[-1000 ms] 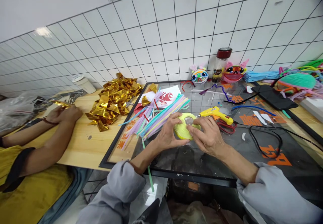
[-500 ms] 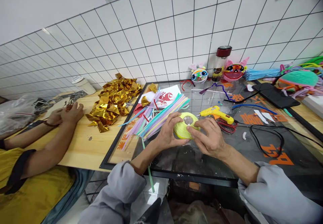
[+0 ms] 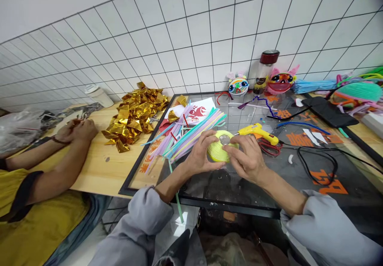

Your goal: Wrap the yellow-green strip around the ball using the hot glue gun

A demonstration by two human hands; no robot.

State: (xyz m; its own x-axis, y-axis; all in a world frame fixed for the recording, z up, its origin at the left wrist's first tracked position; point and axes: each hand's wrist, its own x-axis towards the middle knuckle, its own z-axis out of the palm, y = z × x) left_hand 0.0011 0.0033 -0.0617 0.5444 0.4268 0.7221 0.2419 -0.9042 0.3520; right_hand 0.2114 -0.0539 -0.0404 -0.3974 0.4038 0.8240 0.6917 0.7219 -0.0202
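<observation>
A round yellow ball [image 3: 218,151], wound from what look like pipe cleaners, has a clear round spot at its top. My left hand [image 3: 201,154] grips it from the left, thumb below and fingers over the upper edge. The thumb and fingers of my right hand [image 3: 247,157] press on its right side, close to the clear spot. Just beyond my right hand lies a yellow glue gun [image 3: 259,132]. A bundle of pastel pipe cleaners [image 3: 194,135] lies beyond my left hand.
Scissors with red handles [image 3: 270,147] and a black cable [image 3: 317,182] lie on the right. Finished animal heads [image 3: 238,87] and a glass bottle [image 3: 263,76] stand by the wall. Gold foil pieces [image 3: 136,112] are heaped left. A co-worker's hands [image 3: 82,131] are at the far left.
My camera view has shifted slightly. The yellow ball has tilted a little in my hands, and my right fingers have shifted slightly along its edge.
</observation>
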